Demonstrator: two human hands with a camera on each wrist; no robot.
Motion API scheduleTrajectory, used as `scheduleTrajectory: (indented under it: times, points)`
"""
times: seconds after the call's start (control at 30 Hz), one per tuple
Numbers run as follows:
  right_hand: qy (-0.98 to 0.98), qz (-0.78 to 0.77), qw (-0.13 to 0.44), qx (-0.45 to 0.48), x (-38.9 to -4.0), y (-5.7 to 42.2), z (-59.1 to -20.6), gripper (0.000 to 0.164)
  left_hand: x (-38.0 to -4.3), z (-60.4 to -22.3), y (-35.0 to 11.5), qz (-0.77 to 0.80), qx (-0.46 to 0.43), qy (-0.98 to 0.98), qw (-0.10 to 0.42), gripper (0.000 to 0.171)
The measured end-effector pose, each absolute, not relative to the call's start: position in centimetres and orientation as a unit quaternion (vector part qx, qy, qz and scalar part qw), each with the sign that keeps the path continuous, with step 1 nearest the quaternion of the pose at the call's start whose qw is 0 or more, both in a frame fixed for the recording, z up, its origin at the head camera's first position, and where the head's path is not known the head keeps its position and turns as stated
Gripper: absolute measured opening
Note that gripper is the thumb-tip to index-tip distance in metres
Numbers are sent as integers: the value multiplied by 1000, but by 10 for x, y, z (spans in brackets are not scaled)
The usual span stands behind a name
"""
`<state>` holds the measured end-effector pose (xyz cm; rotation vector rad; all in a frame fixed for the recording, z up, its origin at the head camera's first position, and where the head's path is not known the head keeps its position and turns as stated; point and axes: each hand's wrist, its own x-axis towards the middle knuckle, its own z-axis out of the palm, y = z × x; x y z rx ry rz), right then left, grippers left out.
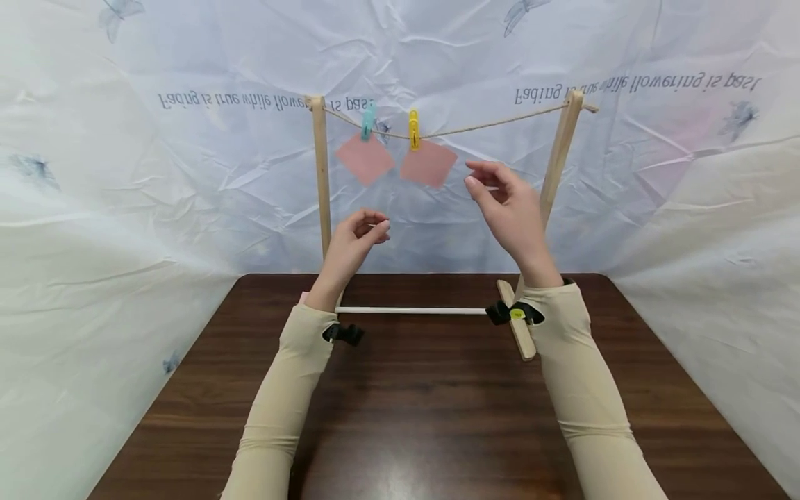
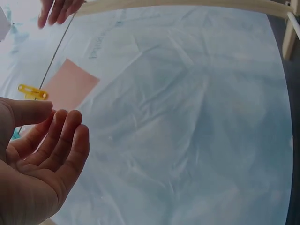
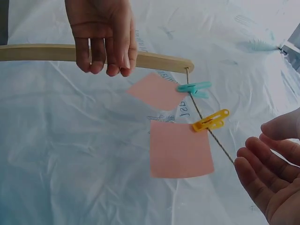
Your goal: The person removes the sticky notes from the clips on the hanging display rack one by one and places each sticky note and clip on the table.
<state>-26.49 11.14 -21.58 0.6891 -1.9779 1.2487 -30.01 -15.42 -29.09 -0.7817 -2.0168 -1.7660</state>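
The left paper square (image 1: 365, 159) and the right paper square (image 1: 429, 164) are plain pink. The left clothespin (image 1: 367, 125) is teal, the right clothespin (image 1: 414, 130) bright yellow. The cord (image 1: 500, 125) is tan, the 2 posts (image 1: 321, 167) pale wood, the crossbar (image 1: 412, 310) white. The tabletop (image 1: 406, 396) is dark brown with streaked grain. The backdrop (image 1: 250, 42) runs white to pale blue, printed with blue-grey lettering and motifs. The 2 sleeves (image 1: 275, 410) are plain cream, the 2 wrist straps (image 1: 498, 312) black, the right with a yellow-green disc (image 1: 517, 314).

Your left hand (image 1: 351, 246) sits lower left of the yellow clip (image 1: 414, 132), fingers loosely curled; right hand (image 1: 511, 212) lower right, likewise curled. Both forearms (image 1: 279, 403) extended.
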Motion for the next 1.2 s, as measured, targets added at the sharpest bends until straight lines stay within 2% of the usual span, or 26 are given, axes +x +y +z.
scheduleTrajectory:
  times: [0.33, 0.8, 0.97, 1.2]
  points:
    - [-774, 410, 385, 292, -284, 89, -170, 31, -311, -265, -139, -663, -264, -677, 182, 31]
    - [-814, 355, 367, 277, -298, 78, -122, 27, -327, -243, -138, -662, -236, -687, 186, 38]
    - [-841, 343, 328, 259, -301, 77, -111, 33, -333, -240, -134, -659, -234, -690, 189, 39]
    - [-890, 307, 232, 244, -307, 69, -100, 49, -339, -234, -126, -648, -231, -697, 201, 39]
